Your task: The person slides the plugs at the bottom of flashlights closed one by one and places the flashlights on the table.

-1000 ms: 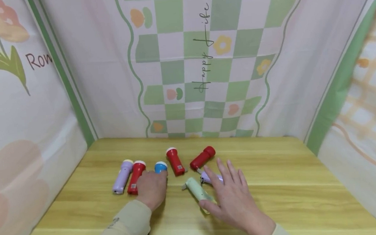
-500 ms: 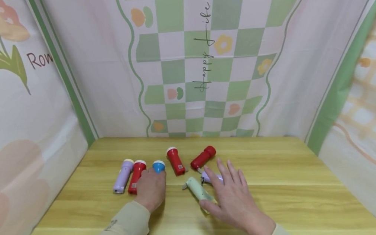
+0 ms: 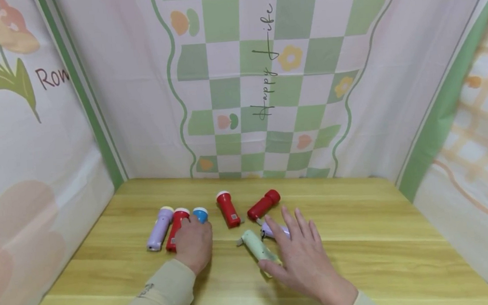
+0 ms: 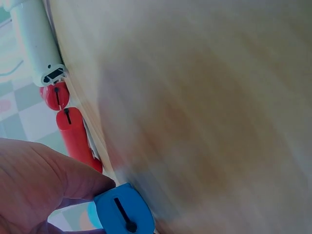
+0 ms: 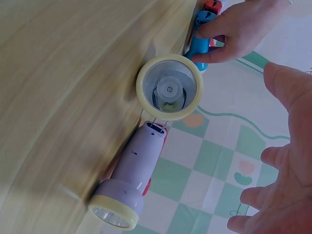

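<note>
My left hand (image 3: 194, 244) grips a blue flashlight (image 4: 126, 210), its thumb along the side near the tail end in the left wrist view. In the head view only the flashlight's blue head with its white rim shows past the fingers. A red flashlight (image 3: 177, 225) lies right beside it, partly covered by the hand, and a purple one (image 3: 160, 229) lies left of that. My right hand (image 3: 306, 261) is spread, fingers apart, over the pale green flashlight (image 3: 258, 247) and a second purple flashlight (image 5: 137, 161), holding neither.
Two more red flashlights lie toward the back: one (image 3: 228, 209) with a white rim, the other (image 3: 264, 205) slanting right. The wooden table (image 3: 363, 224) is bordered by patterned cloth walls (image 3: 138, 84) at the back and sides.
My left hand has shifted the blue flashlight to the left, up close to the red one. The right hand and the other flashlights have stayed in place.
</note>
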### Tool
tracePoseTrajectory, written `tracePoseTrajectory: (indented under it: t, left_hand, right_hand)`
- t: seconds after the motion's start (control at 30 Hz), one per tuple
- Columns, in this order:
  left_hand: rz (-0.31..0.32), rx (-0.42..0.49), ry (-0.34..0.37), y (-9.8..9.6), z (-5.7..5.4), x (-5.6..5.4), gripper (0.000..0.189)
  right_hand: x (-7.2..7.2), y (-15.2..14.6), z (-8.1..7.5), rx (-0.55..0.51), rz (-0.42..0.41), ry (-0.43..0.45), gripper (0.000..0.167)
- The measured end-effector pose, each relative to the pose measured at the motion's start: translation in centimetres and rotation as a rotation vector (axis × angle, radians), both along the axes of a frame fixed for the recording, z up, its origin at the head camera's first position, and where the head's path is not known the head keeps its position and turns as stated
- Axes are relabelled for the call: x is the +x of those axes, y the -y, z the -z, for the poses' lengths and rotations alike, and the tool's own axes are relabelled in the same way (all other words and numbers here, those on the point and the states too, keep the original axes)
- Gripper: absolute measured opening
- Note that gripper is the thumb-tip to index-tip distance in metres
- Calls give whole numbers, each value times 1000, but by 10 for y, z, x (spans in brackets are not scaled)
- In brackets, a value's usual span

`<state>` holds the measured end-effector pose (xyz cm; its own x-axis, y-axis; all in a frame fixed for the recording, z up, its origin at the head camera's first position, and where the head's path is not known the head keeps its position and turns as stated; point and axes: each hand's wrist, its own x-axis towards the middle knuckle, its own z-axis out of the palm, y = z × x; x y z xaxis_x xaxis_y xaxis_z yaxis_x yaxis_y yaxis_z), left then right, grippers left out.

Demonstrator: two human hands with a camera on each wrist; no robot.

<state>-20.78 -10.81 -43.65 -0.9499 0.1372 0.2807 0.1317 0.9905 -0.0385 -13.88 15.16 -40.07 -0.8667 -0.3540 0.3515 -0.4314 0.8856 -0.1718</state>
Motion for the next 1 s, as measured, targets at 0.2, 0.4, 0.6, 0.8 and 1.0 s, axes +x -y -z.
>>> tracePoseTrajectory:
  t: [0.2,0.4,0.6,0.8,1.0]
  left_hand:
    - [-13,-5,-32,2,-1,1,4]
    - [-17,-29,27,2,-4,2,6]
    - [-18,-50,38,2,-2,2,9]
    - [-11,-31,-10,2,0,2,5]
    - [25,-48,-48,3,0,-1,5]
  right_hand:
    - [0,0,1,4,2,-5,91]
    - [0,0,1,6,1,-12,91]
    - [0,-1,1,8,0,-5,90]
    - [0,-1,1,2,-3,-1,89]
    - [1,-1,2,4,-1,-7,89]
